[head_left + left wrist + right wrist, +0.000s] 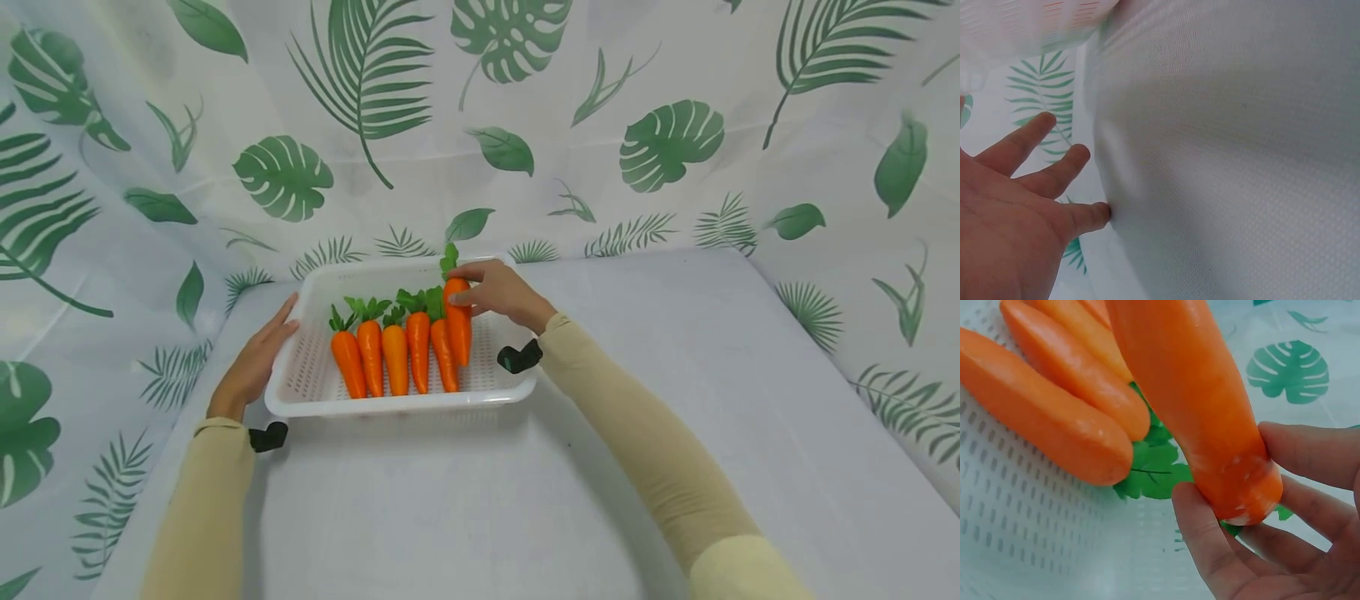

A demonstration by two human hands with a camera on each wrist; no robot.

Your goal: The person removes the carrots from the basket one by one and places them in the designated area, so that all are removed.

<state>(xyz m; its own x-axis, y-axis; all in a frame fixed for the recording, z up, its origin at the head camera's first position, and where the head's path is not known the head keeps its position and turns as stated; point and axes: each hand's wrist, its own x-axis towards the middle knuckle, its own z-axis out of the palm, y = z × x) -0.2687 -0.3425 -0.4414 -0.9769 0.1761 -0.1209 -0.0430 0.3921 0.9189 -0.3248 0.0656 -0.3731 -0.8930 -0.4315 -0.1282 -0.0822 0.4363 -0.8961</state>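
A white perforated plastic basket holds several orange carrots with green leafy tops, lying side by side. At the basket's left end, my left hand rests against the outer side with fingers extended; in the left wrist view that hand shows spread fingers below the basket's underside. Over the right part of the basket, my right hand pinches one carrot near its leafy end, tip pointing down. Close up, thumb and fingers grip the thick end of this carrot.
The basket is on a table with a pale cloth. White curtain-like fabric with green leaf prints hangs behind and along the sides. Small black devices sit at both wrists, over beige sleeves.
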